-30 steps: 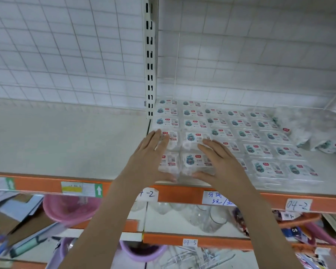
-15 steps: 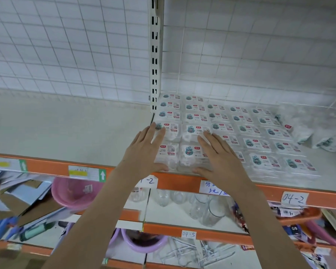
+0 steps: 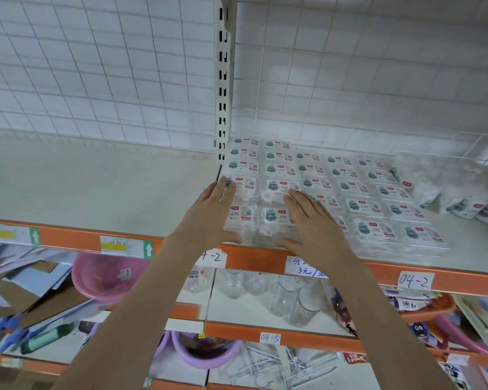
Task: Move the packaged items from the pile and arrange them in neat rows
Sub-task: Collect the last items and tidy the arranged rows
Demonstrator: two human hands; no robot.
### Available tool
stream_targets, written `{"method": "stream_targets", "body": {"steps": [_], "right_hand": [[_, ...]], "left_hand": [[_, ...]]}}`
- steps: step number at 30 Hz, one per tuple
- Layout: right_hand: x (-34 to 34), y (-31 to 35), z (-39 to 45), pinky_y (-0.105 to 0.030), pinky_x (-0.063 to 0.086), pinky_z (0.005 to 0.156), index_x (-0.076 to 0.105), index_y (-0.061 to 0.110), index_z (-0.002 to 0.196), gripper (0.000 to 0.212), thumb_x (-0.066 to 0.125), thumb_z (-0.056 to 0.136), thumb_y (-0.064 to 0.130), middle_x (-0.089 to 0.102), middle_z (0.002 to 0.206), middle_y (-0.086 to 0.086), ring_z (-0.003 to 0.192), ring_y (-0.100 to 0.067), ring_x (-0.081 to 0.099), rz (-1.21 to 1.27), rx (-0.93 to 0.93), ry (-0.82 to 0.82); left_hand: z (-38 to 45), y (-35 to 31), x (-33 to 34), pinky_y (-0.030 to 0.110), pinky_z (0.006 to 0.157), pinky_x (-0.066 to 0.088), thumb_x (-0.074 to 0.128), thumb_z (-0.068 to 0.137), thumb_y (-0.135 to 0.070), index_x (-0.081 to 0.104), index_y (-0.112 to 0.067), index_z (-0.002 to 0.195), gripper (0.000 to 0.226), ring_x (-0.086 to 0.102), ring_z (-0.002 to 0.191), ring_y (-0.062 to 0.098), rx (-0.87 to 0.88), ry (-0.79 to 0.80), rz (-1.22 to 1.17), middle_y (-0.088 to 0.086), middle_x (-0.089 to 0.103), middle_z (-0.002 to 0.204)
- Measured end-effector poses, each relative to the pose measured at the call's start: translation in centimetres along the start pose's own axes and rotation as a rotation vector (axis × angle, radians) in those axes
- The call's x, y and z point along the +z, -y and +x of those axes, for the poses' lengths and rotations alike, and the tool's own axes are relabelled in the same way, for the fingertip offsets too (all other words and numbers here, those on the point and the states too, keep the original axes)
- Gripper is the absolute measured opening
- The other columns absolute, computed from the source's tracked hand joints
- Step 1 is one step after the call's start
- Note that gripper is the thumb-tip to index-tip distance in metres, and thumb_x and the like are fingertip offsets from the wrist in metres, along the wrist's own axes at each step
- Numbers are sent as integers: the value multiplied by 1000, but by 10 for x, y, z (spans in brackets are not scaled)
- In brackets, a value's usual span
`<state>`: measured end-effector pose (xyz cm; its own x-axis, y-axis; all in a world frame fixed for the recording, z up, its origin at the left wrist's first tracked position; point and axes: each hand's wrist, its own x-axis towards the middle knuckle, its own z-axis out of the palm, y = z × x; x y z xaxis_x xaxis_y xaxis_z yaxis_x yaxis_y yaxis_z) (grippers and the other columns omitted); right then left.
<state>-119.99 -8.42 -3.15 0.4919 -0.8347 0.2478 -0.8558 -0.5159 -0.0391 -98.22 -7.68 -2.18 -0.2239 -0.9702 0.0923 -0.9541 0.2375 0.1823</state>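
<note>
Clear packaged items with blue-and-red labels lie in neat rows (image 3: 347,190) on the white shelf (image 3: 96,187), right of the upright post. My left hand (image 3: 212,215) lies flat, fingers straight, on the left side of the two front-left packs (image 3: 245,218). My right hand (image 3: 313,223) presses with straight fingers on the right side of the neighbouring front pack (image 3: 273,218). A loose pile of the same packs (image 3: 459,192) sits at the far right of the shelf.
A slotted white post (image 3: 223,80) and wire grid back the shelf. The orange shelf edge (image 3: 265,257) carries paper labels. Below stand glass jars (image 3: 288,296), pink basins (image 3: 107,274) and a purple basin (image 3: 203,350).
Both hands stay flat on the front-left packs, shifted slightly towards the shelf edge. The view has tilted a little.
</note>
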Motion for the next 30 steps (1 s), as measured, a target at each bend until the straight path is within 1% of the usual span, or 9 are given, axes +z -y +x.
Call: {"method": "stream_targets", "body": {"steps": [3,7,10,12,14,17,20,25,30], "right_hand": [[-1,0,1,-19,-9,109,10,13,146,85,58,84,46,6,155,-1,143,-15,1,22,16,12],[-2,5,4,-19,-11,108,4,12,147,89,57,85,46,3,155,-1,143,-15,-1,-30,37,38],[-3,10,0,-22,-10,109,0,13,147,89,57,85,45,-3,156,-1,143,-15,-4,-22,76,37],[-4,10,-8,-23,-10,110,-1,15,147,90,57,85,46,-4,155,1,142,-14,-6,-2,106,8],[-8,4,-20,-22,-10,109,1,14,147,90,58,85,46,-1,155,1,143,-14,-3,-12,129,-15],[-14,-13,-42,-24,-8,111,3,15,147,84,55,88,43,-1,156,0,143,-14,-4,-19,193,-1],[-17,-33,-56,-28,-4,113,2,15,147,78,49,90,43,-1,156,0,143,-14,-4,-47,266,33],[-12,-59,-55,-29,1,114,15,15,146,68,46,92,42,12,155,-1,143,-16,6,-39,262,35],[-17,-84,-62,-36,11,114,30,7,141,74,62,84,40,26,150,-11,140,-26,19,103,117,27]], "left_hand": [[1,3,1,31,115,5,66,73,-55,-4,-11,147,111,-5,143,23,13,-8,-3,9,-7,155],[2,3,0,37,115,-3,63,75,-57,2,-8,146,106,-7,142,28,53,-77,123,12,2,153],[3,2,0,38,114,-6,62,77,-54,-3,-11,146,104,-10,142,28,101,-67,143,13,-1,153],[1,0,0,39,114,-8,60,79,-53,-9,-13,146,104,-14,141,27,125,-49,131,12,-7,154],[-2,-7,0,39,114,-7,57,81,-54,-9,-13,146,102,-13,141,26,149,-48,90,12,-8,154],[-2,-29,4,38,115,-5,51,82,-60,-4,-14,147,97,-7,142,24,198,-87,-6,10,-2,155],[9,-62,14,37,116,-2,49,85,-56,0,-14,147,89,-1,143,22,275,-100,-33,7,4,155],[26,-107,28,36,114,-4,49,89,-47,2,-13,147,83,-3,143,20,280,-95,43,7,2,155],[29,-125,29,38,115,-2,52,85,-54,3,-15,147,89,-1,142,20,204,-102,126,3,4,154]]}}
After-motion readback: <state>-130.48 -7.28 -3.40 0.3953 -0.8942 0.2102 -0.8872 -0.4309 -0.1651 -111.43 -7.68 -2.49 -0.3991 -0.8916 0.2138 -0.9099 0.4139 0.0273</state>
